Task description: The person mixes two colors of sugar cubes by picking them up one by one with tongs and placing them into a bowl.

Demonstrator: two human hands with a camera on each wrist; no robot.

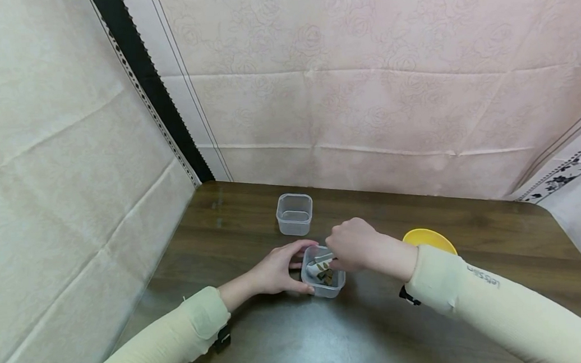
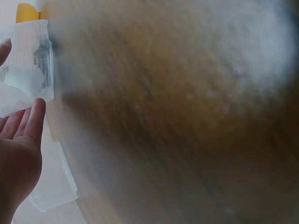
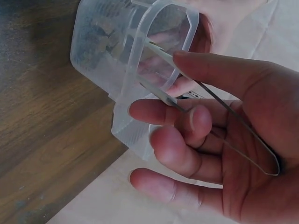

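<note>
My left hand [image 1: 276, 271] holds a clear plastic container [image 1: 327, 293] from its left side, thumb on the near wall and fingers round the far one. Small brown pieces [image 1: 327, 278] lie inside it. With my right hand [image 1: 352, 246] I hold a pair of small metal tongs [image 3: 234, 115] with pale, wide ends. Thumb and fingers lie along the two arms of the tongs, which stand apart in the right wrist view. Their ends reach past the rim into the container, over the brown pieces; whether they grip a piece I cannot tell.
A second clear container [image 1: 295, 227] stands behind the first, near the table's back edge. Partly hidden by the right forearm is a yellow bowl [image 1: 430, 240]. Pale cloth [image 1: 366, 103] hangs behind and to the left of the dark wooden table [image 1: 233, 225].
</note>
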